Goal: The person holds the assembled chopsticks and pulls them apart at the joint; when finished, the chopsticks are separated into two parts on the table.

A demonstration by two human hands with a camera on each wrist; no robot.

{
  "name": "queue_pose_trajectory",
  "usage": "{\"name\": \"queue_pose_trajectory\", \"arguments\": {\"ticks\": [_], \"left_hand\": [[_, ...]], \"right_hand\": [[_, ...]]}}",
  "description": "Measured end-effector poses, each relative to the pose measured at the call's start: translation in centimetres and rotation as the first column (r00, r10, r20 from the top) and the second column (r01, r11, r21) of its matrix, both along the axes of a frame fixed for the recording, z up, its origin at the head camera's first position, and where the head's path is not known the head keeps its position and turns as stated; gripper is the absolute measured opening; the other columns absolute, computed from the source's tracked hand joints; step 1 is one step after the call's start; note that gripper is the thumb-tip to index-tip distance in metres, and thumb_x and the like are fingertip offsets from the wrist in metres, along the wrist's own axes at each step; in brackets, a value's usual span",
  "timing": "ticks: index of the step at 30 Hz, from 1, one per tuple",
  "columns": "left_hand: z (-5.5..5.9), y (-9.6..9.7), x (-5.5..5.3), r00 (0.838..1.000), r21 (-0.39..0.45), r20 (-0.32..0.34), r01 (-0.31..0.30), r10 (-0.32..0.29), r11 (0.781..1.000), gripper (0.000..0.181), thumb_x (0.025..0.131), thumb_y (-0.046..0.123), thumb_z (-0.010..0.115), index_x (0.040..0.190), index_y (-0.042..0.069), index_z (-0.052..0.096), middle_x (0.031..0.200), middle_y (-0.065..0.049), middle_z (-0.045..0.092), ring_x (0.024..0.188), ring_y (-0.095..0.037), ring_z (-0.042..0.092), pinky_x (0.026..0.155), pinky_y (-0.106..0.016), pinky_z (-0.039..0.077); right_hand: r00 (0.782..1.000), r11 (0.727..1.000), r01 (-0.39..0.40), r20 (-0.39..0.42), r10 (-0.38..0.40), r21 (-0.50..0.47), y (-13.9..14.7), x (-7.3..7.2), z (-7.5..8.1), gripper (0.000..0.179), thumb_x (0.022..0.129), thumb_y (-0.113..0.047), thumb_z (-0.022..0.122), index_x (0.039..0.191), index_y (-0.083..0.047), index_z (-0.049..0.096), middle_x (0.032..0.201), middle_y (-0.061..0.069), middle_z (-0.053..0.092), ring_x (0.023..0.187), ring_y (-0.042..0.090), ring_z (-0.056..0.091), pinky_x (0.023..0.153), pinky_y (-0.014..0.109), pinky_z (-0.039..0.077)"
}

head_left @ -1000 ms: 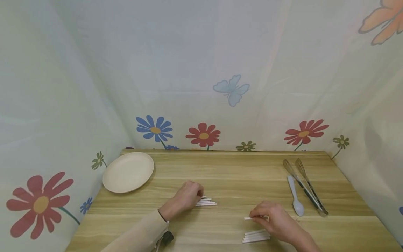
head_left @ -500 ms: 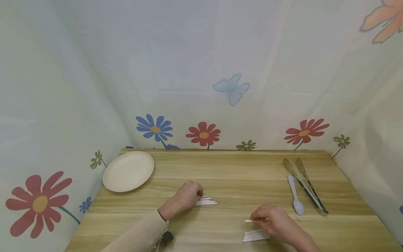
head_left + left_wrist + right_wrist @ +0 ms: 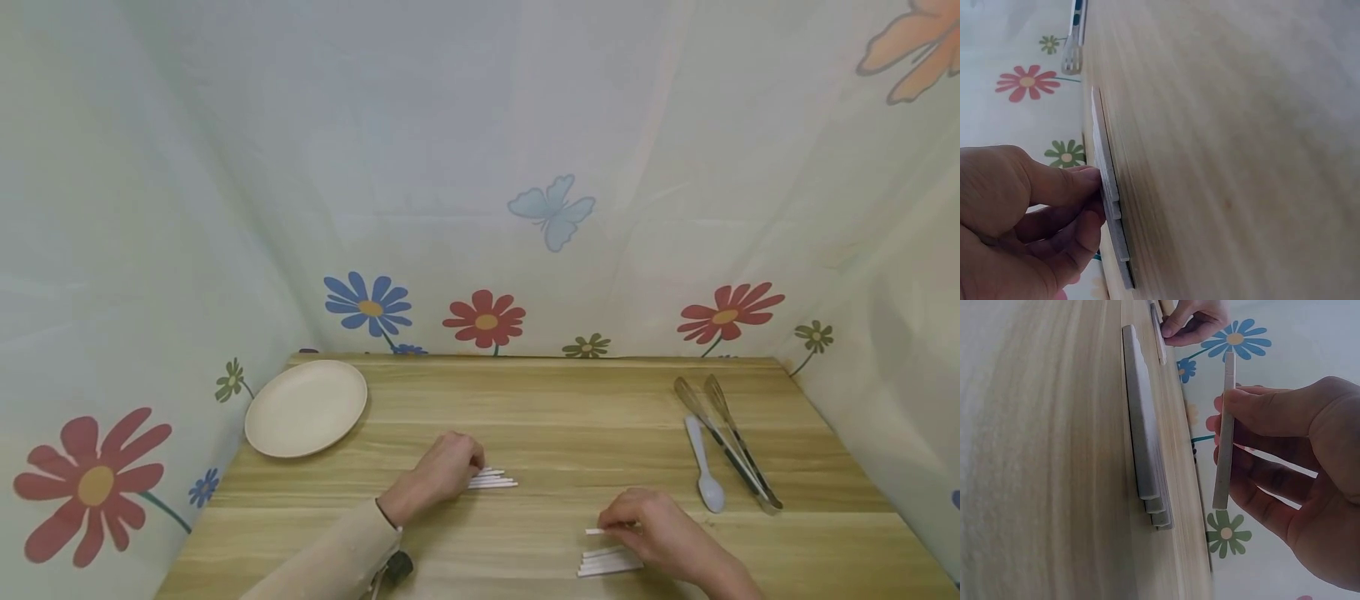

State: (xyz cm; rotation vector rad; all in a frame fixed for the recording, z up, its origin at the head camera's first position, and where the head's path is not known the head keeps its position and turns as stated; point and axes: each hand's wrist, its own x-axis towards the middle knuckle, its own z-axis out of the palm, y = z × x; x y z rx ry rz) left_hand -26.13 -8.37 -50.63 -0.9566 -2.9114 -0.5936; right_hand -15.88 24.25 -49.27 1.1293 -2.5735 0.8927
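Between thumb and fingers my right hand [image 3: 652,533] pinches a short flat white stick [image 3: 1225,437], held up off the wooden table. Just below it, toward the front edge, several similar white sticks lie side by side in a row [image 3: 609,563]. My left hand [image 3: 442,467] is at a second row of white sticks [image 3: 1107,169] near the table's middle. Its thumb and curled fingers pinch at the far side of that row, and the hand hides the row's left end in the head view.
A round cream plate [image 3: 306,409] lies at the back left of the table [image 3: 510,400]. On the right lie a pale plastic spoon [image 3: 702,471] and metal tongs [image 3: 738,458] with dark handles. Flower-printed curtains [image 3: 420,167] enclose the table at the back and sides.
My right hand has come down slightly toward the front with the white stick, nearer to the front row. The left hand has stayed in place.
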Motion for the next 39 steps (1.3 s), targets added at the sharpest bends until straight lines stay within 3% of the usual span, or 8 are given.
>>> {"name": "queue_pose_trajectory", "arguments": {"ticks": [13, 21, 29, 39], "left_hand": [[0.0, -0.1, 0.4, 1.0, 0.003, -0.013, 0.012, -0.012, 1.0, 0.014, 0.078, -0.001, 0.069, 0.073, 0.011, 0.074, 0.075, 0.003, 0.07, 0.069, -0.007, 0.061, 0.062, -0.022, 0.05], [0.5, -0.2, 0.6, 1.0, 0.011, 0.008, -0.005, 0.005, 1.0, 0.01, 0.083, 0.002, 0.067, 0.08, 0.009, 0.074, 0.079, 0.0, 0.07, 0.071, -0.007, 0.062, 0.062, -0.021, 0.05], [1.0, -1.3, 1.5, 0.999, 0.032, -0.035, -0.017, 0.019, 0.999, 0.006, 0.079, 0.004, 0.07, 0.079, 0.009, 0.073, 0.075, 0.002, 0.068, 0.07, -0.008, 0.06, 0.063, -0.023, 0.05], [1.9, -2.6, 3.1, 0.997, 0.054, -0.075, -0.032, 0.036, 0.998, 0.004, 0.077, 0.007, 0.075, 0.081, 0.006, 0.073, 0.073, 0.0, 0.067, 0.068, -0.01, 0.059, 0.062, -0.024, 0.049]], "right_hand": [[1.0, 0.999, -0.022, -0.014, 0.022, 0.048, 0.3, 0.0, -0.3, 0.02, 0.078, -0.007, 0.078, 0.088, -0.024, 0.074, 0.085, -0.016, 0.069, 0.078, -0.001, 0.061, 0.065, 0.015, 0.048], [1.0, 0.999, -0.011, -0.021, 0.012, 0.054, 0.2, -0.1, -0.3, 0.021, 0.077, -0.006, 0.078, 0.088, -0.023, 0.075, 0.086, -0.016, 0.069, 0.078, 0.0, 0.062, 0.066, 0.019, 0.05], [1.0, 0.998, -0.013, 0.002, 0.013, 0.064, 0.4, -0.1, -0.3, 0.02, 0.078, -0.007, 0.077, 0.089, -0.024, 0.075, 0.086, -0.016, 0.069, 0.079, -0.001, 0.062, 0.066, 0.02, 0.051], [0.999, 0.998, -0.015, -0.039, 0.018, 0.066, 0.3, -0.1, -0.4, 0.018, 0.077, -0.008, 0.079, 0.087, -0.023, 0.075, 0.084, -0.015, 0.069, 0.077, -0.002, 0.061, 0.066, 0.014, 0.047]]}}
